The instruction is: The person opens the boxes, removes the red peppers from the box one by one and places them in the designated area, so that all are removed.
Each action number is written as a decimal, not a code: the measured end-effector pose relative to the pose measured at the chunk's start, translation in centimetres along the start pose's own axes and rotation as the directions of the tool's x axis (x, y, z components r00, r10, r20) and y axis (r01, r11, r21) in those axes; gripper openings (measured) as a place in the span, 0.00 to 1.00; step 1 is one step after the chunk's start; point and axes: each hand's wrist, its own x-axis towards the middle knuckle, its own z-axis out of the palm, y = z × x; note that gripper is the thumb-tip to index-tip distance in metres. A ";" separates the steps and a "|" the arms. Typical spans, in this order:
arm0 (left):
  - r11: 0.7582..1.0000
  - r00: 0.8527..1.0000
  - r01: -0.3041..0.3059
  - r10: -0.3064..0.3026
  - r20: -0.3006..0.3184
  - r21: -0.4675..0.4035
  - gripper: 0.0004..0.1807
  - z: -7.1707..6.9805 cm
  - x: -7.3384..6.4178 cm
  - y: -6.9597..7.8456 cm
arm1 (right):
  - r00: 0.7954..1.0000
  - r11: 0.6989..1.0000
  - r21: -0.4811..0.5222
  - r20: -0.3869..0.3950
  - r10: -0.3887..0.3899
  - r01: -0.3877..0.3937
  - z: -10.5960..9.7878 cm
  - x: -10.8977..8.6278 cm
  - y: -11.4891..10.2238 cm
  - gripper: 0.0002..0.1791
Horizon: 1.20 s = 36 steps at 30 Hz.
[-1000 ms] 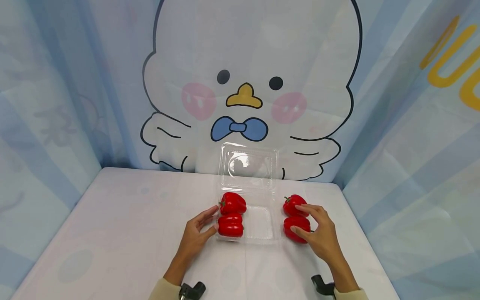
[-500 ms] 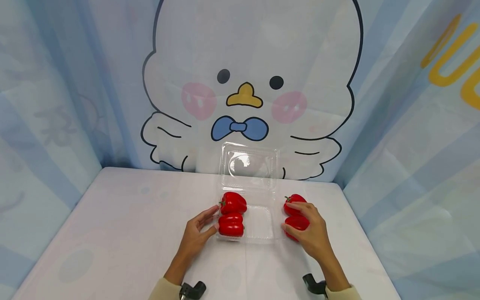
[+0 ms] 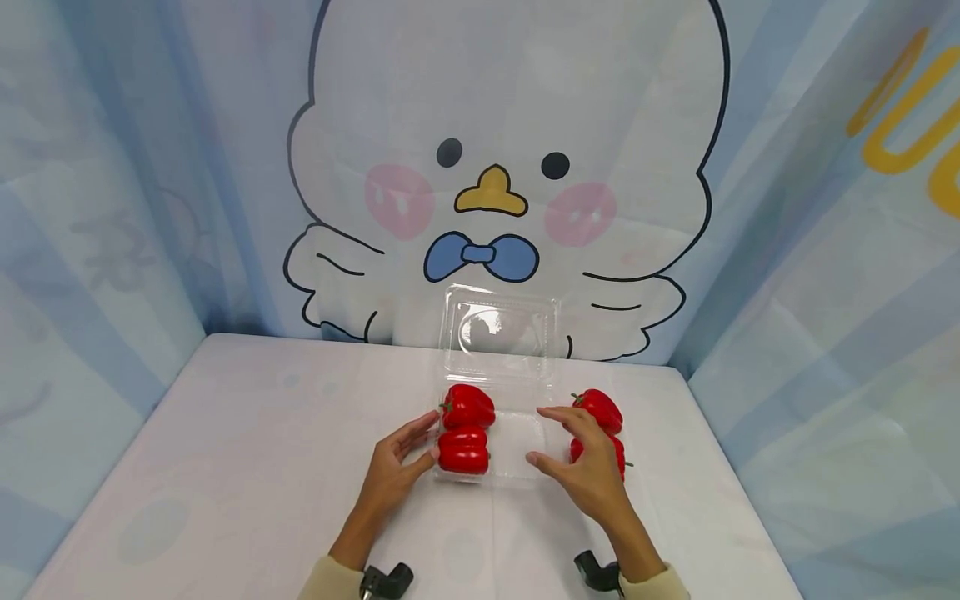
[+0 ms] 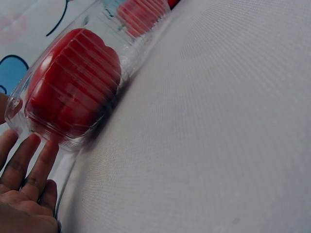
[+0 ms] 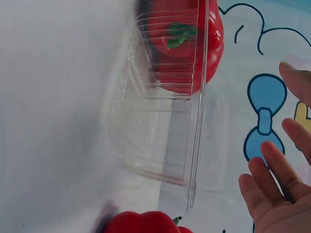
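A clear plastic clamshell container (image 3: 517,458) stands with its lid (image 3: 501,333) raised at the back. Two red bell peppers, a rear one (image 3: 468,407) and a front one (image 3: 463,452), lie in its left half. My left hand (image 3: 393,467) rests its fingertips against the container's left side, fingers nearly straight in the left wrist view. Above the container's right edge is my right hand (image 3: 588,475), fingers spread and holding nothing. Behind and under it, right of the container, two more bell peppers lie on the table: one (image 3: 600,408) shows well, the other (image 3: 619,454) is partly hidden.
A white cloth covers the table (image 3: 262,450). Behind it hangs a backdrop (image 3: 495,108) printed with a cartoon bird, and curtains (image 3: 832,333) close in both sides. Each wrist wears a small black camera mount, such as the right one (image 3: 597,572).
My right hand has moved left, away from over the two peppers on the table to the container's right edge. Those peppers stay about where they were. The left hand keeps its place.
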 end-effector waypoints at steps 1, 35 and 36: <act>1.000 1.000 0.000 0.000 -0.001 0.001 0.32 0.0 0.0 0.0 | 1.000 1.000 0.009 0.003 0.002 -0.002 0.3 0.0 -0.1 0.38; 0.998 0.999 -0.051 0.051 0.009 0.023 0.31 -0.1 -0.1 0.0 | 0.976 0.993 0.110 0.217 0.011 -0.035 7.2 1.0 -2.3 0.34; 0.999 0.999 -0.048 0.048 0.011 0.020 0.31 -0.1 0.0 0.0 | 0.975 0.994 0.105 0.221 0.011 -0.035 7.3 1.1 -2.3 0.34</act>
